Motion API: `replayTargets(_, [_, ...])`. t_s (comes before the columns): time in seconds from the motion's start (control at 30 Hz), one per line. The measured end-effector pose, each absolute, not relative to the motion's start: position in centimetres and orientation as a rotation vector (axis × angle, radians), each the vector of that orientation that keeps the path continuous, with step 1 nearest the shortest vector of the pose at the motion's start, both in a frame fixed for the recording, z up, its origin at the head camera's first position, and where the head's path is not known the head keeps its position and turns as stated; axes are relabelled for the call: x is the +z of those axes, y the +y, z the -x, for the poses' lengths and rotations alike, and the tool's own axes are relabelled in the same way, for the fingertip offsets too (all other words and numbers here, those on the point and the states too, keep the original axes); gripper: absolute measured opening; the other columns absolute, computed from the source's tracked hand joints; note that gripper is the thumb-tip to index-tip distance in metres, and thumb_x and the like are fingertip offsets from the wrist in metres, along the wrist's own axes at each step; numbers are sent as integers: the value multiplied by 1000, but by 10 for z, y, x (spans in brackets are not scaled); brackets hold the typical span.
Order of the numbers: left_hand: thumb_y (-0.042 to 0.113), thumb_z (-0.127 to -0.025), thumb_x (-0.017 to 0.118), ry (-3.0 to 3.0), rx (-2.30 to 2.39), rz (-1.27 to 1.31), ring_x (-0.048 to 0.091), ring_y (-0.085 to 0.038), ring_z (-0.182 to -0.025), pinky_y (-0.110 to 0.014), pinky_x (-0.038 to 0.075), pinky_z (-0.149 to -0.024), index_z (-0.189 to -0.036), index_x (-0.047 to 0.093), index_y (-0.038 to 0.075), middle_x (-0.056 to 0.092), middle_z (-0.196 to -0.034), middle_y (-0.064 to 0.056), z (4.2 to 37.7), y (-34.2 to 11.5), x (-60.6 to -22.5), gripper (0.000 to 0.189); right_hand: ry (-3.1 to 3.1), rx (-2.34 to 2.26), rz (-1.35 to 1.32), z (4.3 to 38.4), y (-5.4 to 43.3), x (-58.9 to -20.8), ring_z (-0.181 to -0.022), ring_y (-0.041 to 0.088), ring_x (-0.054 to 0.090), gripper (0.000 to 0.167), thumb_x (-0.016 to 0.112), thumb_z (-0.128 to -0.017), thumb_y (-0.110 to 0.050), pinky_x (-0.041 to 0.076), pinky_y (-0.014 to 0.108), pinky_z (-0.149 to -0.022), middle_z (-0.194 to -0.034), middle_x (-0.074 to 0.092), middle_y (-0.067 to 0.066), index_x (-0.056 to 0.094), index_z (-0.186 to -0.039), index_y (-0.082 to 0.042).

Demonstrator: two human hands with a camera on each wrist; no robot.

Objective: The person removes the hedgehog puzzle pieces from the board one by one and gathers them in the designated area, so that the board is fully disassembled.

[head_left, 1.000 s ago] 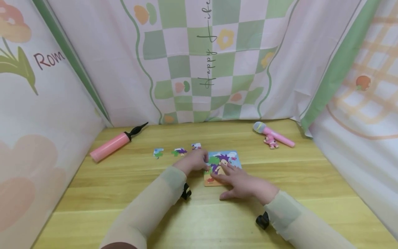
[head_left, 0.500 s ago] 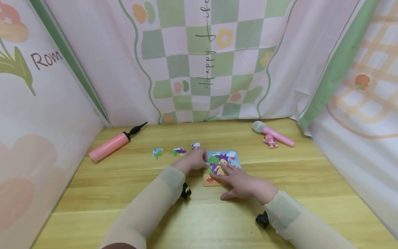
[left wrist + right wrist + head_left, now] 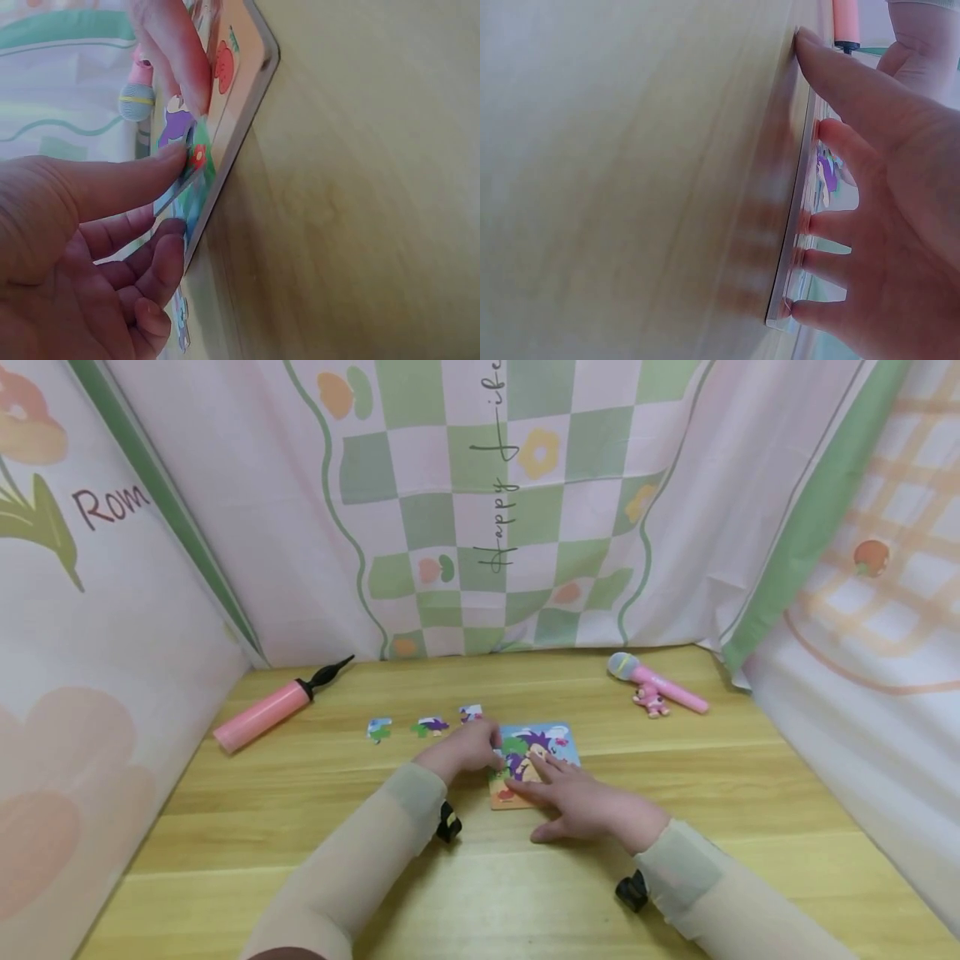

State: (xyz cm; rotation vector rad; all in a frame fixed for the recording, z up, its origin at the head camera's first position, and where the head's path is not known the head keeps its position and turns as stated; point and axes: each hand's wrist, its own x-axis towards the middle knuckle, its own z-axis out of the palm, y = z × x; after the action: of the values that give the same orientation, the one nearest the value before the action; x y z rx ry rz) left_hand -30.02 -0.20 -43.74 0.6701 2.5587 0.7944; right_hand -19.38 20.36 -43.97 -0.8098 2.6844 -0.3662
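Note:
A square jigsaw puzzle board (image 3: 534,735) with a purple-haired cartoon figure lies flat on the table. At its left side, my left hand (image 3: 463,750) pinches a puzzle piece (image 3: 198,157) between thumb and finger; a red flower on green shows on it. In the left wrist view the piece is tilted above the board, one edge close to the surface. My right hand (image 3: 592,803) has its fingers spread, the tips resting on the front right part of the board. Its thumb touches the table in the right wrist view. Both hands hide part of the picture.
Three loose puzzle pieces lie left of the board: one far left (image 3: 379,729), a middle piece (image 3: 431,727) and one (image 3: 471,712) behind the left hand. A pink pump (image 3: 266,714) lies back left. Back right are a toy microphone (image 3: 663,685) and a pink figurine (image 3: 651,700).
Hardly anything differs. The left fingers shift slightly at the board's left side with the puzzle piece; the right hand stays on the board.

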Motion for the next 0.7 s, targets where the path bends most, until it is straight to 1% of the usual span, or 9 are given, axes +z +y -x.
replayTargets(0.13, [14, -87, 74, 2546, 897, -680, 55, -18, -78, -31, 48, -68, -85, 61, 12, 59, -86, -3, 303, -3, -439, 13, 2683, -366, 806, 194, 202, -438, -144, 47, 9, 79, 67, -86, -55, 14, 69, -108, -160, 9, 23, 33, -154, -33])
replayTargets(0.27, [10, -88, 71, 2534, 990, -707, 56, -18, -78, -31, 49, -69, -82, 64, 11, 61, -83, -3, 304, -7, -437, 9, 2679, -366, 799, 194, 202, -437, -144, 47, 9, 78, 67, -87, -54, 14, 69, -108, -160, 10, 23, 33, -154, -32])
replayTargets(0.43, [9, -92, 67, 2546, 1139, -652, 58, -18, -82, -31, 51, -73, -91, 65, 8, 62, -88, -3, 304, -17, -430, 2, 2676, -371, 789, 194, 202, -437, -144, 47, 9, 77, 67, -87, -53, 13, 68, -109, -160, 10, 24, 35, -154, -32])
replayTargets(0.53, [8, -92, 66, 2560, 1230, -606, 58, -19, -83, -31, 51, -73, -94, 65, 6, 61, -89, -4, 307, -32, -424, 3, 2678, -367, 787, 193, 202, -437, -144, 47, 9, 77, 67, -87, -54, 13, 68, -109, -160, 10, 24, 35, -154, -32])
replayTargets(0.7, [4, -91, 65, 2582, 1272, -550, 57, -21, -80, -30, 49, -68, -92, 64, 0, 60, -86, -7, 318, -77, -417, 4, 2677, -368, 785, 193, 201, -437, -144, 48, 9, 79, 68, -86, -54, 13, 68, -109, -160, 9, 24, 34, -154, -32])
